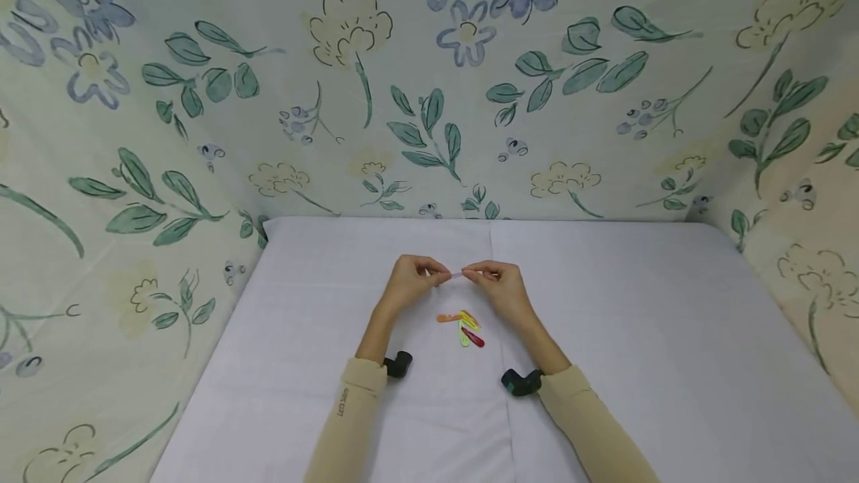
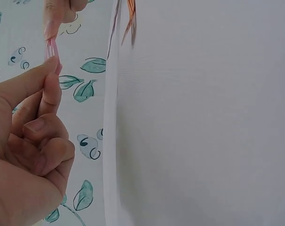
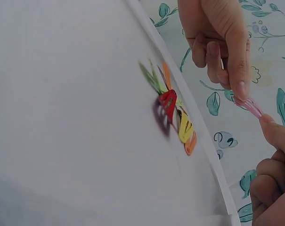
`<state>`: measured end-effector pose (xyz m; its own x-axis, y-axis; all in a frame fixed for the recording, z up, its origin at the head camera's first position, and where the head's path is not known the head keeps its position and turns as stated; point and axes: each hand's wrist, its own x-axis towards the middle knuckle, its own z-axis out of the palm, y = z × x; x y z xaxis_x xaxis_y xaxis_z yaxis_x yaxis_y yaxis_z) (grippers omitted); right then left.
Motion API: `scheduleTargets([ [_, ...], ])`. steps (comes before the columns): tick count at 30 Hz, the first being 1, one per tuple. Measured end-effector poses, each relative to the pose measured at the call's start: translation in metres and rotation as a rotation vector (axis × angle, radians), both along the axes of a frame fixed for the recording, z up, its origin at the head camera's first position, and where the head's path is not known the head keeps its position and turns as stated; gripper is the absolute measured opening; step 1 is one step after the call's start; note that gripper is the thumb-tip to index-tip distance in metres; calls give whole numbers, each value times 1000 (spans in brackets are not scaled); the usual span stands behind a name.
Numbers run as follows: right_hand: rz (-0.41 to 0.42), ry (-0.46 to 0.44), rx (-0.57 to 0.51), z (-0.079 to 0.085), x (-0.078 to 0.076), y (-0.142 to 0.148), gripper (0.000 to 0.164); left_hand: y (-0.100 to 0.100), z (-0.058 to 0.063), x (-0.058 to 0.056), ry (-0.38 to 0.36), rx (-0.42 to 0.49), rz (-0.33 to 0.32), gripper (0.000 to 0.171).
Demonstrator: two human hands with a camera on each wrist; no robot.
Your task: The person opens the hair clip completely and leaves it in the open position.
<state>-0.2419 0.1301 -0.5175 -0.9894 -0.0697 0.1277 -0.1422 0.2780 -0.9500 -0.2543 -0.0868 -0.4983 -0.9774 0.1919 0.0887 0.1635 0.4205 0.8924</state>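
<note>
A small pink snap hair clip [image 3: 250,107] is held between both hands, above the white table. My left hand [image 1: 411,279] pinches one end with thumb and index finger. The other end is pinched by the thumb and fingertips of my right hand [image 1: 503,291]. In both wrist views the fingertips cover the clip's ends. Below the hands, several more hair clips lie close together on the table: a red one [image 1: 473,338], a light green one [image 1: 464,335], a yellow one [image 3: 185,128] and an orange one [image 1: 448,318].
White cloth covers the table [image 1: 637,319]. Behind and beside it hangs a floral curtain [image 1: 429,140]. Black camera mounts, one on the left wrist [image 1: 399,364] and one on the right [image 1: 521,382], jut inward over the cloth.
</note>
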Motion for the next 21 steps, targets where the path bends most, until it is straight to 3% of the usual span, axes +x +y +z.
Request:
scheduleTargets([
  [6,7,22,-16,2,0,-1,22,1,0,1,23,-6,19,7],
  [13,-11,165,46,-3,0,-2,13,6,-2,0,119,-30,65,8],
  [21,-50,262,69,-6,-1,-2,7,14,0,-3,213,-81,93,7],
])
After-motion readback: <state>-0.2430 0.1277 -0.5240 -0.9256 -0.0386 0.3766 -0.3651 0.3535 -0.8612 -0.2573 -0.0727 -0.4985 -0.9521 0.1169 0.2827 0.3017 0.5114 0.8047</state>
